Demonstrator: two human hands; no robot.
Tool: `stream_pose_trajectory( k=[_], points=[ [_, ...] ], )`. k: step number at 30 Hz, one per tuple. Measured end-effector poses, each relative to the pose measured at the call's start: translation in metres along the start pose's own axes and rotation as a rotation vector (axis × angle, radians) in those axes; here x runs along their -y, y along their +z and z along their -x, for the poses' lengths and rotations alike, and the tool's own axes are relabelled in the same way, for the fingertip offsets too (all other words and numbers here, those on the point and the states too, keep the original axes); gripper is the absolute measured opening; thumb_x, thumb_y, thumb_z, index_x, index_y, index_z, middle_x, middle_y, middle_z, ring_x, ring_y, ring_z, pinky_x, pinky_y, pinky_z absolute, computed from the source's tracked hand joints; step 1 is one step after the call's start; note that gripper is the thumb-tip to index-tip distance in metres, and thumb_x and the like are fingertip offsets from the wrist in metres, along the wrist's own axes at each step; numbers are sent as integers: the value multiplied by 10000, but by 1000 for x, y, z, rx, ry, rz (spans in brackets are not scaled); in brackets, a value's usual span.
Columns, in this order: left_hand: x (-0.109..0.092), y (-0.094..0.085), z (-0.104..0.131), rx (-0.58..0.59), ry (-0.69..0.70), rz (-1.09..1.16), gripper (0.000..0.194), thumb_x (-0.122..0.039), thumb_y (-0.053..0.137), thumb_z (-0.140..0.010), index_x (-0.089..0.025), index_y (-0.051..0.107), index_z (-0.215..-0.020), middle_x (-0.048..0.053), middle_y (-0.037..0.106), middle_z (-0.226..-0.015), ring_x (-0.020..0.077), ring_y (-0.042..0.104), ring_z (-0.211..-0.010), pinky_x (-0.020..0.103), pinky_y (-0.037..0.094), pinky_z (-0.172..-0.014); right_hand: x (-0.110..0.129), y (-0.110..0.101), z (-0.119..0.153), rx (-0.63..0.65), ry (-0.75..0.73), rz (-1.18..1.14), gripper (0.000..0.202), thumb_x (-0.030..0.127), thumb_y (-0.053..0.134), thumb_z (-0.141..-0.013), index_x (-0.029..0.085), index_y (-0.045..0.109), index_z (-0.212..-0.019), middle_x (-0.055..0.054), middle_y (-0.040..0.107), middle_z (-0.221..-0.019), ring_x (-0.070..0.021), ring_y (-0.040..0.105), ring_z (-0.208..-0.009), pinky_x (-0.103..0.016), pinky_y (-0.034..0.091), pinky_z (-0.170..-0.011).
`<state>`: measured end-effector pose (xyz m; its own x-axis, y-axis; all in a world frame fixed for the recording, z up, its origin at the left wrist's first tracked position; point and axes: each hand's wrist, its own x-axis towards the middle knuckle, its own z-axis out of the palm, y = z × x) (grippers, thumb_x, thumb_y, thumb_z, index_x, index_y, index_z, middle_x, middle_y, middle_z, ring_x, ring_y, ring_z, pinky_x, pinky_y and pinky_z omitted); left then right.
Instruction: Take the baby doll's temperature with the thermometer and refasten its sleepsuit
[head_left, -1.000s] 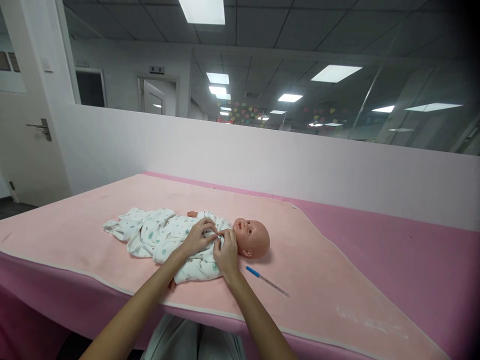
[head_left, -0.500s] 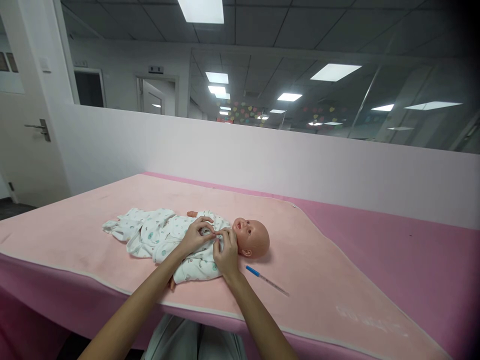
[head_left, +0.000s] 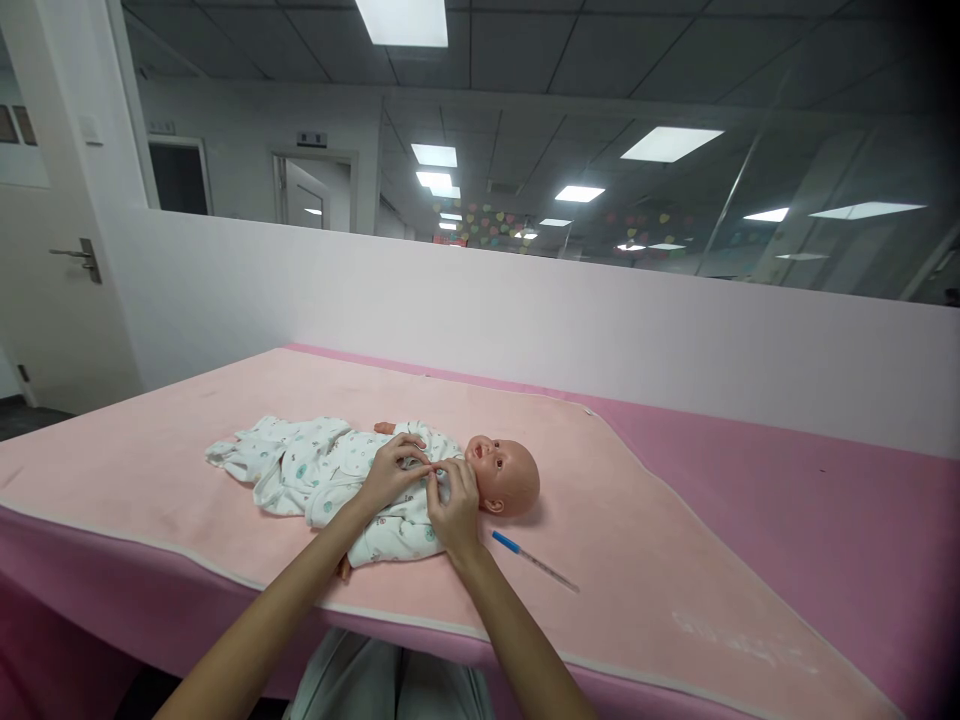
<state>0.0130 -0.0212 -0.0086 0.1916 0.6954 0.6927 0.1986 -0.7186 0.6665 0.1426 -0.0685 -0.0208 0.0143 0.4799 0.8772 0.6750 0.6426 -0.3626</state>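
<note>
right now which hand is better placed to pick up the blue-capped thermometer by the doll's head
Right. The right hand is at the doll's collar, nearer the thermometer. The left hand would have to cross over it.

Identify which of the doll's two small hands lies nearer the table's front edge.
The doll's hand poking from the sleeve below the person's left hand; the other doll hand lies on the far side.
</note>
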Motion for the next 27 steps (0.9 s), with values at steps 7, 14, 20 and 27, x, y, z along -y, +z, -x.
stream_pose_trajectory(
  k=[7,14,20,27],
  points=[
    [-9,-3,2,-91,84,-124,155,-353,647,-707,-199,637,-703,41,571,-852,172,551,-850,310,448,-791,0,0,0,-10,-19,36,107,156,452,-806,192,546,-843,-41,570,-803,-173,505,-800,-325,418,-742],
    [-7,-12,6,-152,177,-301,235,-390,626,-723,-197,502,-669,22,564,-777,156,536,-777,281,425,-729,-2,1,2,-85,-30,101,62,155,486,-796,193,529,-818,-29,583,-772,-167,500,-759,-318,396,-721],
    [-2,-13,8,-108,244,-407,299,-398,624,-723,-199,437,-602,18,559,-701,156,507,-717,278,384,-698,-3,4,1,-76,-47,37,112,101,463,-769,201,445,-721,-10,528,-704,-155,469,-716,-295,387,-678],
    [-1,-13,8,-78,292,-448,295,-404,619,-728,-201,455,-592,21,538,-675,158,468,-688,281,360,-690,-7,8,4,-30,-27,63,100,116,466,-749,201,418,-730,-15,501,-721,-166,458,-728,-308,380,-689]
  ],
)
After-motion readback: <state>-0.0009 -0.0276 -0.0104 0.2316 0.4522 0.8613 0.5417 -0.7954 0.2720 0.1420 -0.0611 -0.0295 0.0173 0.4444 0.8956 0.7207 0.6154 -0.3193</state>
